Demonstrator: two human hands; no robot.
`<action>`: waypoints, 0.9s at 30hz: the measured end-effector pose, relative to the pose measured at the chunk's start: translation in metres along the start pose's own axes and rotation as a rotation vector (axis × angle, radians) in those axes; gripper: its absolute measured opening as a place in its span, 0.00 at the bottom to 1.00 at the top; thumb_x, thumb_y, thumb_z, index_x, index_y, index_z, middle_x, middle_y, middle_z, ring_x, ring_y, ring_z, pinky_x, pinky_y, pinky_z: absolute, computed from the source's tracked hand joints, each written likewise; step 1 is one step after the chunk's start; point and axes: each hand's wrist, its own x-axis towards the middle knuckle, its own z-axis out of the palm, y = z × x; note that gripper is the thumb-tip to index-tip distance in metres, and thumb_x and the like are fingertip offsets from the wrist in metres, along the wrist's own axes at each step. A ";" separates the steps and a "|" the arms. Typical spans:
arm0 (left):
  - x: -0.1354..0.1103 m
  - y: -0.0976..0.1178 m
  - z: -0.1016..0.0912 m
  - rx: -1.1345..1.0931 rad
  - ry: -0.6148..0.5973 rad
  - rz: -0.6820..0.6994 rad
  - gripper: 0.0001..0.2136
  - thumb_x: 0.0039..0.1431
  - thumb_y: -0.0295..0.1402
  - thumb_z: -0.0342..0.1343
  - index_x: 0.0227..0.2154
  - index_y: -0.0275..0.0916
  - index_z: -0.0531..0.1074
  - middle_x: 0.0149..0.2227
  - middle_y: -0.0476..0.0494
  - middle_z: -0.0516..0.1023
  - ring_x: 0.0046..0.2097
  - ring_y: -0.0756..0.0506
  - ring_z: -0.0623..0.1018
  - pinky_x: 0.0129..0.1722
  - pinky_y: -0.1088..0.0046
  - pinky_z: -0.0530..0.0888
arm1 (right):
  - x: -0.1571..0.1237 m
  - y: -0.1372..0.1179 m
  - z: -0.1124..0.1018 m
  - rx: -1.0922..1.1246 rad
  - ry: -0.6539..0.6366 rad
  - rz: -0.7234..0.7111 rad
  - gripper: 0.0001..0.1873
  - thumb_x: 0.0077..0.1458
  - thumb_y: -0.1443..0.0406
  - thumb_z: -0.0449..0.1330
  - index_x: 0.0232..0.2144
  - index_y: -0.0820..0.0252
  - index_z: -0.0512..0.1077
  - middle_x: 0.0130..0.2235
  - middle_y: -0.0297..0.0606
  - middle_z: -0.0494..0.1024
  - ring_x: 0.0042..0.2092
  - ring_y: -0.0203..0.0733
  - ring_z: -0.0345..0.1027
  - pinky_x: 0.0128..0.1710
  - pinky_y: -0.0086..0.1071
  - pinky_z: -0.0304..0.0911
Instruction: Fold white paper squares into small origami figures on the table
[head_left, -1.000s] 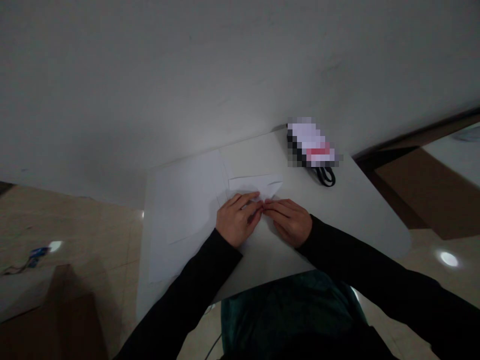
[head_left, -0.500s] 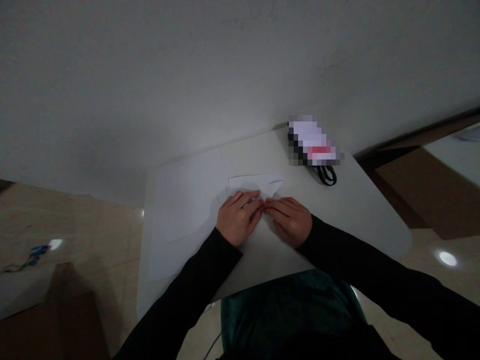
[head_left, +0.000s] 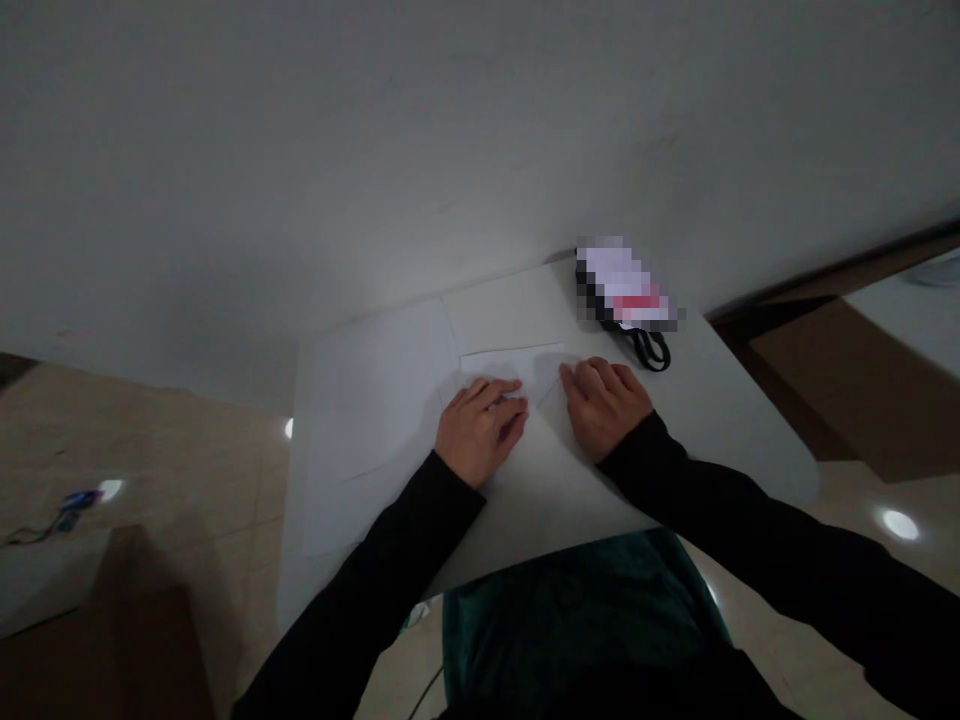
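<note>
A folded sheet of white paper (head_left: pixel 514 360) lies on the white table, its long straight edge toward the wall. My left hand (head_left: pixel 480 425) rests over its near left part, index finger stretched across it and thumb tucked below, gripping it against the tabletop. At the paper's right corner, my right hand (head_left: pixel 606 400) has its fingers bent and close together, with a fingertip on the paper's edge. The right thumb is hidden. Part of the paper's near side is covered by my left fingers.
Larger flat white sheets (head_left: pixel 375 400) spread over the left of the table (head_left: pixel 510 540). A blurred-out white, red and black item (head_left: pixel 626 285) with a black strap loop (head_left: pixel 652 350) sits at the back right. The wall (head_left: pixel 450 150) borders the far edge; dark green cloth (head_left: pixel 570 620) is below the near edge.
My right hand has moved right and slightly away from me, from beside my left fingertips to the paper's right corner. That corner's raised fold now looks flatter. My left hand stays nearly still.
</note>
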 end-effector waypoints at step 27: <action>-0.010 -0.035 -0.029 -0.112 -0.217 0.232 0.30 0.41 0.19 0.48 0.50 0.43 0.69 0.56 0.47 0.71 0.56 0.44 0.70 0.55 0.58 0.65 | -0.005 0.008 0.025 0.543 0.137 -0.250 0.16 0.57 0.74 0.50 0.41 0.64 0.75 0.45 0.48 0.77 0.51 0.44 0.69 0.45 0.40 0.70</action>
